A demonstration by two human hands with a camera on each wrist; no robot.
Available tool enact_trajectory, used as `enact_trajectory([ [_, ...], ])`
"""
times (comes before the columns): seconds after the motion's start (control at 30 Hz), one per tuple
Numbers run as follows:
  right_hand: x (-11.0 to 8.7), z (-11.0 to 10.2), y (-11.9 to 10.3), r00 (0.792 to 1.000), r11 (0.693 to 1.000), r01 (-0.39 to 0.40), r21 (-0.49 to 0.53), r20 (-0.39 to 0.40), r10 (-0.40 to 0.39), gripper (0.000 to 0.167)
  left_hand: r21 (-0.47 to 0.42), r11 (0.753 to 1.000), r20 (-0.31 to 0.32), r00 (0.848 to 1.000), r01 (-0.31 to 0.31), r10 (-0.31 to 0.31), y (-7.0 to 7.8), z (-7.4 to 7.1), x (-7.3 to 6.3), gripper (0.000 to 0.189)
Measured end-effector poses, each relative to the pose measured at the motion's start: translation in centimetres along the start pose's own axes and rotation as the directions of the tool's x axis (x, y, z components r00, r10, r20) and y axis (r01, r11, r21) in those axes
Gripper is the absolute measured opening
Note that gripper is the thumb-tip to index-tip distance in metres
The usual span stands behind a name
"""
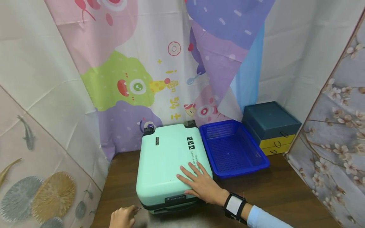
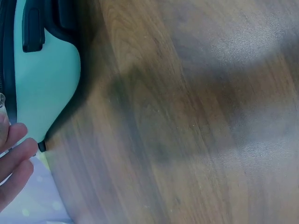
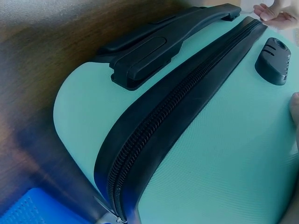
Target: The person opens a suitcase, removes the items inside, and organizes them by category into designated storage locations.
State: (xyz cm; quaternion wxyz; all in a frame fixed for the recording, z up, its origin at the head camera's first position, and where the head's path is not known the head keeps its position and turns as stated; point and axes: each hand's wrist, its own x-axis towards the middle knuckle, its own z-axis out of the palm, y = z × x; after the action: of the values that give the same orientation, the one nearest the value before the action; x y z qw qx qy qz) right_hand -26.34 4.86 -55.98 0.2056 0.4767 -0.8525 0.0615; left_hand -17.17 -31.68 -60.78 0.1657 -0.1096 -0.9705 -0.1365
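A mint-green suitcase (image 1: pixel 168 171) lies flat on the wooden table, with its black handle side toward me. At its near left corner, my left hand (image 1: pixel 123 218) pinches a metal zipper pull (image 2: pixel 2 101); the fingers (image 2: pixel 18 158) are only partly visible in the left wrist view. My right hand (image 1: pixel 203 186) rests on the lid with its fingers spread, near the right edge. Around the side runs a black zipper (image 3: pixel 159 121), its teeth looking closed along the stretch in the right wrist view. The black combination lock (image 3: pixel 274 60) sits above it.
Right of the suitcase stands a blue plastic basket (image 1: pixel 233 173), close against its side. Behind that basket is a dark teal box (image 1: pixel 269 118) with yellow drawers (image 1: pixel 278 144). A printed curtain (image 1: pixel 125 95) hangs along the back edge of the table (image 1: pixel 251 193).
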Motion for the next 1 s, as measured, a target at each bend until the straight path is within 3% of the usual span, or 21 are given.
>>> enact_trajectory([
  [0.27, 0.0, -0.1, -0.1, 1.0, 1.0, 0.003, 0.005, -0.001, -0.003, 0.064, 0.0, 0.995, 0.072, 0.993, 0.097, -0.096, -0.7, -0.4, 0.6, 0.013],
  [0.5, 0.1, 0.1, -0.1, 1.0, 1.0, -0.013, 0.02, -0.017, 0.014, 0.063, -0.018, 0.995, 0.079, 0.993, 0.093, -0.092, -1.2, -0.1, 2.5, 0.014],
  [0.63, 0.6, -0.2, 0.0, 0.999, 0.991, -0.027, 0.129, -0.025, 0.03, 0.061, 0.035, 0.995, 0.131, 0.986, 0.098, -0.102, -1.2, -0.4, 3.7, 0.019],
  [0.73, 1.1, -0.8, 0.7, 0.991, 0.968, -0.119, 0.223, -0.027, 0.128, 0.057, 0.095, 0.995, 0.184, 0.981, 0.043, -0.06, -1.0, -0.5, 4.4, 0.037],
  [0.8, 1.2, -1.0, 1.3, 0.966, 0.929, -0.252, 0.271, 0.005, 0.26, 0.06, 0.128, 0.992, 0.198, 0.98, -0.006, -0.02, -0.8, -0.5, 4.6, 0.046],
  [0.9, 1.2, -1.2, 2.3, 0.889, 0.839, -0.456, 0.297, 0.119, 0.441, 0.071, 0.171, 0.982, 0.184, 0.982, -0.074, 0.042, -0.6, -0.4, 4.8, 0.044],
  [0.97, 1.1, -1.3, 2.8, 0.844, 0.792, -0.535, 0.294, 0.21, 0.493, 0.078, 0.181, 0.979, 0.178, 0.982, -0.094, 0.061, -0.5, -0.2, 4.9, 0.042],
  [1.0, 1.1, -1.3, 3.0, 0.833, 0.78, -0.552, 0.295, 0.246, 0.496, 0.08, 0.184, 0.978, 0.176, 0.982, -0.101, 0.069, -0.4, -0.1, 4.9, 0.04],
])
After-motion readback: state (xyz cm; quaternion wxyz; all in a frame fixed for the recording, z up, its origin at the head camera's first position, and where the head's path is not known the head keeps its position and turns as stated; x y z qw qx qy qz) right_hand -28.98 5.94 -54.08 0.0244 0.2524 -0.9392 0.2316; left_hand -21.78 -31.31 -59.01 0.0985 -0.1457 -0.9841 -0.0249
